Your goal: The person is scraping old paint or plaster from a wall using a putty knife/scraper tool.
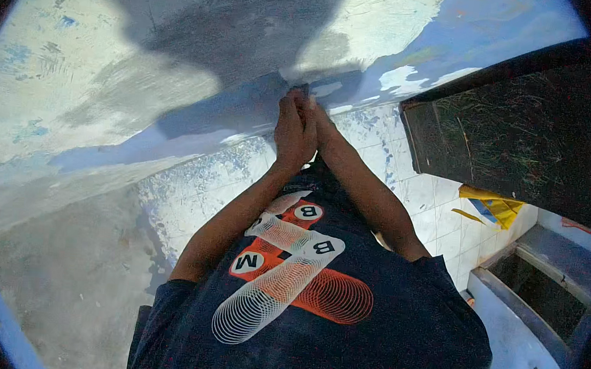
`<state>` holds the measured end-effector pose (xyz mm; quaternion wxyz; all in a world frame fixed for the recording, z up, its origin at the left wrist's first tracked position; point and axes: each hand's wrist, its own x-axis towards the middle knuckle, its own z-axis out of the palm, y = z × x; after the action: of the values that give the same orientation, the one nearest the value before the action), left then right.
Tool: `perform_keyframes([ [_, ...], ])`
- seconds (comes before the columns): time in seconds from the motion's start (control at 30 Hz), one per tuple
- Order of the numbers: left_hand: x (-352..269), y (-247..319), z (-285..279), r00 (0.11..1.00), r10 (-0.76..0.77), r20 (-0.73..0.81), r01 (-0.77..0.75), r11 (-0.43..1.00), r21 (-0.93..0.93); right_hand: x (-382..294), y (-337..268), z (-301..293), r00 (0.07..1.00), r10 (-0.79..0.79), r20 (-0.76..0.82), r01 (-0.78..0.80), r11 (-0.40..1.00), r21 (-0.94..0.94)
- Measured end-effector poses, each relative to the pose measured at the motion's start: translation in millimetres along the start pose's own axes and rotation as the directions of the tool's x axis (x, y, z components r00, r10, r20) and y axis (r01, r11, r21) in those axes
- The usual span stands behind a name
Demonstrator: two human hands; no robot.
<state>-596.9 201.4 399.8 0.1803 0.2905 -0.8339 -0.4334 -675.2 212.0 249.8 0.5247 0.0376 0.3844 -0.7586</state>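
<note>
My left hand and my right hand are close together, raised in front of me against a painted wall. Their fingers are bunched and meet at the blue band low on the wall's pale, patchy surface. What lies between the fingertips is too dark and small to make out, and the hands partly hide each other. A wide shadow falls on the wall above and around them. Blue and white paint meets in ragged patches beside my fingers.
Below the wall is a white tiled floor strewn with blue and pale flakes. Bare grey floor lies at the left. A dark panel stands at the right, with yellow and blue material near it. Farther right is a ledge with a dark rectangular opening.
</note>
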Motion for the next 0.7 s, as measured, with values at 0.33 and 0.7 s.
perform_keyframes([
  [0.33, -5.7, -38.1, 13.0, 0.962, 0.226, -0.154, -0.208, 0.97, 0.123, 14.3, 25.5, -7.6, 0.991, -0.058, 0.121, 0.067, 0.995, -0.077],
  [0.7, 3.9, -18.1, 2.1, 0.998, 0.035, -0.044, -0.038, 0.997, -0.063, -15.4, -15.9, 12.9, 0.946, 0.316, -0.078, -0.271, 0.898, 0.347],
])
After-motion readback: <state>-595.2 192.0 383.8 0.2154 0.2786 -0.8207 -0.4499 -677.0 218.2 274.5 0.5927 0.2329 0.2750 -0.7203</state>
